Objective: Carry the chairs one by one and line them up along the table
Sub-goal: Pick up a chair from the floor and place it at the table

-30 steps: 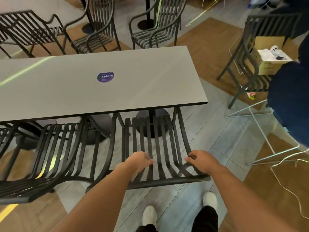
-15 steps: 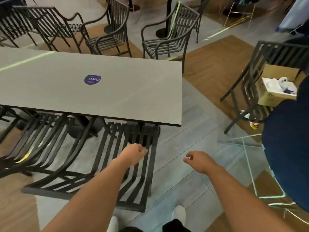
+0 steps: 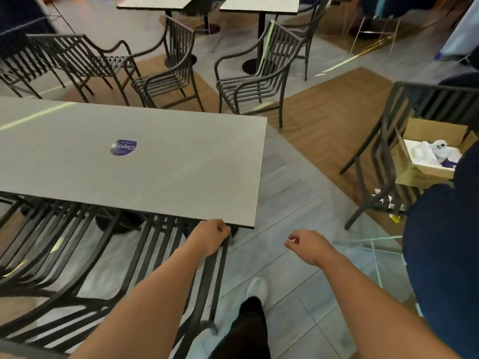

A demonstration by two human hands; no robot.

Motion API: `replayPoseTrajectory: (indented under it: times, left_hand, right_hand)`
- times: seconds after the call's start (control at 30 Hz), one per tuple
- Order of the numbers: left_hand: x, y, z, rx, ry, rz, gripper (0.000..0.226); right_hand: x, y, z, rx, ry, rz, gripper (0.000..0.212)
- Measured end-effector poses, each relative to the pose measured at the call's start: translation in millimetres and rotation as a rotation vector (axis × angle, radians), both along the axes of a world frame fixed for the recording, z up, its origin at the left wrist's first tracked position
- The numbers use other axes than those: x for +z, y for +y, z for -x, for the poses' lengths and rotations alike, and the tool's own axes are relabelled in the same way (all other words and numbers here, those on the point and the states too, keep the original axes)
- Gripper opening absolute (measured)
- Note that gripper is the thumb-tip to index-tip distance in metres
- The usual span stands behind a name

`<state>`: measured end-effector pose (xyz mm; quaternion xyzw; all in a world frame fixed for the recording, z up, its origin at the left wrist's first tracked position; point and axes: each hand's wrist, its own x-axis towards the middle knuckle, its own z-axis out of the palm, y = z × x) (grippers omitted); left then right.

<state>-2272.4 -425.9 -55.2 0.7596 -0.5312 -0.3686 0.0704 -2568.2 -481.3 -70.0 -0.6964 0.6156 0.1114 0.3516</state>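
A long grey table (image 3: pixel 160 161) is seen across the left half of the view, with a round purple sticker (image 3: pixel 123 147) lying on its top. Along the table's near edge, a black slatted metal chair (image 3: pixel 166 268) is tucked in with its seat partly under the tabletop, and a second like chair (image 3: pixel 49 250) stands just to its left, also pushed under the edge. The left hand (image 3: pixel 210 237) is curled closed over the right-hand edge of the nearer chair's back, just below the table's near right corner; whether the slat is truly gripped or only touched cannot be told. The right hand (image 3: pixel 308 246) is held in the air well to the right of that chair, loosely curled with thumb and forefinger close together, and nothing is held in it. On the far side of the table, three more black chairs are lined up facing it: one at far left (image 3: pixel 85 63), one in the middle (image 3: pixel 168 73) and one at right (image 3: pixel 259 76). Another black chair (image 3: pixel 404 141) stands apart at right, on the wooden floor patch, with an open cardboard box (image 3: pixel 427 151) of white items resting on it. A white shoe (image 3: pixel 257 290) is seen on the grey tiled floor between the arms.
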Motion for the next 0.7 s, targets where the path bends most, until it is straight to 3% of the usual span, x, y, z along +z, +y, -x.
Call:
replayPoseTrajectory:
  times: [0.7]
  left_hand:
    - [10, -441, 34, 0.006, -0.001, 0.098, 0.027]
  right_hand:
    - [44, -430, 24, -0.024, -0.026, 0.110, 0.039]
